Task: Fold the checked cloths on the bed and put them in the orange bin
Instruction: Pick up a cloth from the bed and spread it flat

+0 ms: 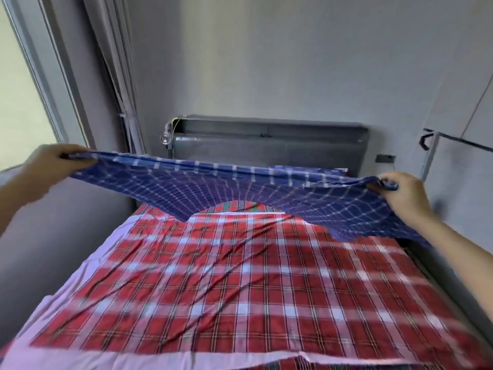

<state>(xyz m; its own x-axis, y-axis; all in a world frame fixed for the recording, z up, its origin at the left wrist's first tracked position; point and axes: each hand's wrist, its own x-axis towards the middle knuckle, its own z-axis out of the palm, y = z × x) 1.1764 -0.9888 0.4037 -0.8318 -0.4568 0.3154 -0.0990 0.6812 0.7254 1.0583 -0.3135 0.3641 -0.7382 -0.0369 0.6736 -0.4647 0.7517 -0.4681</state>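
Observation:
A blue checked cloth (226, 188) hangs stretched in the air above the far half of the bed. My left hand (57, 162) grips its left top corner and my right hand (402, 194) grips its right top corner. The cloth sags in the middle and its lower edge trails over the bed. Under it a red checked cloth (240, 276) lies spread flat and creased over most of the bed. The edge of another red checked cloth (288, 365) shows at the bottom of the view. The orange bin is not in view.
The bed (61, 289) has a pale purple sheet and a dark grey headboard (266, 140) against the grey wall. A window and grey curtain (114, 76) stand at the left. A wall fitting with a dark bar (437, 145) is at the right.

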